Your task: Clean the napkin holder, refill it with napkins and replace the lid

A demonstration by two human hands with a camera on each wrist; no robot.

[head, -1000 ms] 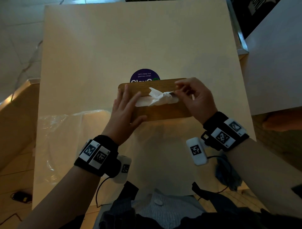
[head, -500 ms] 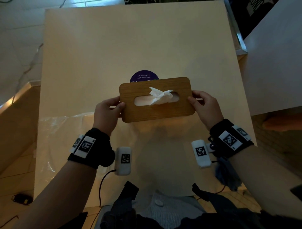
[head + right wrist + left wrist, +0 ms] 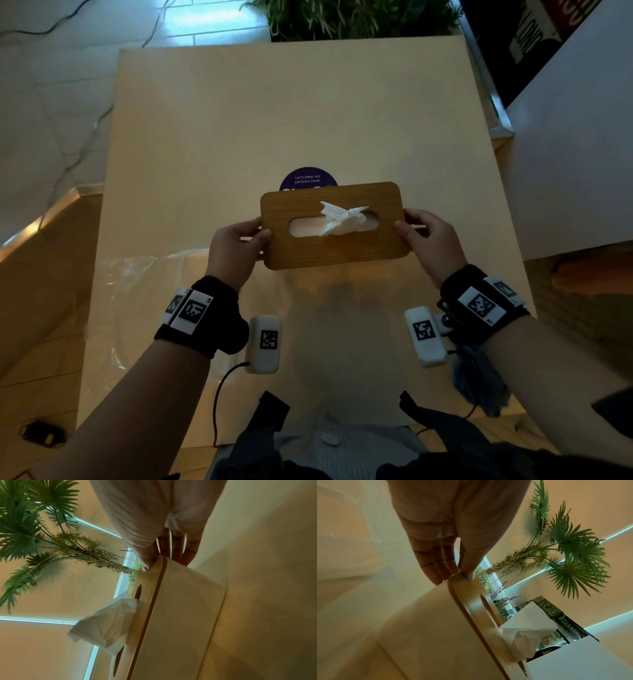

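Observation:
The napkin holder has a brown wooden lid seated on its pale body. A white napkin sticks up through the lid's oval slot. My left hand grips the holder's left end, thumb on the lid edge, fingers against the body's side. My right hand grips the right end the same way, thumb on the lid. In the wrist views the napkin stands crumpled above the slot.
The holder sits near the middle of a pale table, partly covering a round purple sticker. A clear plastic wrapper lies at the front left. A blue cloth hangs at the front right. A plant stands beyond the far edge.
One second ago my left hand lay flat on the lid and my right fingers were at the napkin. Both hands moved out to the holder's ends and now grip it there.

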